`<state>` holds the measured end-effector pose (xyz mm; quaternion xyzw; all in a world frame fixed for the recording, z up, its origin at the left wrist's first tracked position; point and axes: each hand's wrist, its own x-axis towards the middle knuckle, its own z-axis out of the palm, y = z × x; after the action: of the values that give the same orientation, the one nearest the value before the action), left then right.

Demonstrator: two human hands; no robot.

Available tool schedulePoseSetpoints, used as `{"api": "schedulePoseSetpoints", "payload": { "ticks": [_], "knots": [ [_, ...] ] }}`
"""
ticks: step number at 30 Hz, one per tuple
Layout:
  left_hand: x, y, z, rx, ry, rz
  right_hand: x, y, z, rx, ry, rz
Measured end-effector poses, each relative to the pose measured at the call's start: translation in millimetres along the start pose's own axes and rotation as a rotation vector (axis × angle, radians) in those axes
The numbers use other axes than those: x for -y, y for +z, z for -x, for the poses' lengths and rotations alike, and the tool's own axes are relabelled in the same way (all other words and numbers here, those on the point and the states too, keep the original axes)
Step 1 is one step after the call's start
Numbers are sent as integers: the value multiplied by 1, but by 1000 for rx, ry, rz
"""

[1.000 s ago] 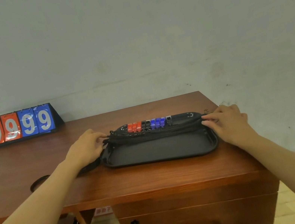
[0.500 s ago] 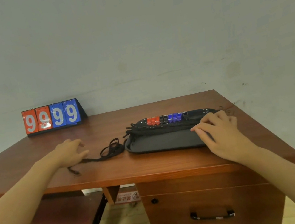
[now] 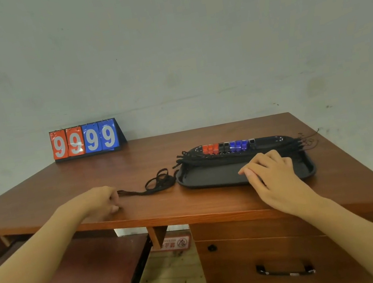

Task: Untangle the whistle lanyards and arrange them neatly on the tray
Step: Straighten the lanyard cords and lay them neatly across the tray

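Dim, flat indoor light, soft faint shadows, slightly soft focus, wide-angle bending at edges

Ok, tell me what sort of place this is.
Probably a sports office or equipment room at a school or gym. A flip scoreboard reading 9999 stands on a wooden desk against a bare wall, and a black tray holds a row of red, black and blue whistles.

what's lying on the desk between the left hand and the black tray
In the head view, a loose black lanyard lies coiled on the desk between the left hand, which grips its end, and the tray.
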<state>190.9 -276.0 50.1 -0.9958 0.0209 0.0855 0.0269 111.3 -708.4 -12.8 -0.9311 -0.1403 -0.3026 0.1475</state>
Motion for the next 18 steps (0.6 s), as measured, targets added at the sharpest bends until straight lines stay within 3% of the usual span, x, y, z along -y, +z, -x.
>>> {"api": "schedulePoseSetpoints", "payload": {
  "ticks": [4,9,14,18],
  "knots": [
    [2,5,4,-71,111,40,3,0,0,-3,-9,-15],
    [-45,-7,24,-294,318,284,9,-3,-2,3,-14,-45],
    [-128,-21,37,-268,538,427,46,-9,-16,47,-96,-113],
    [-164,-19,34,-262,608,479,62,-16,-23,96,-134,-125]
  ]
}}
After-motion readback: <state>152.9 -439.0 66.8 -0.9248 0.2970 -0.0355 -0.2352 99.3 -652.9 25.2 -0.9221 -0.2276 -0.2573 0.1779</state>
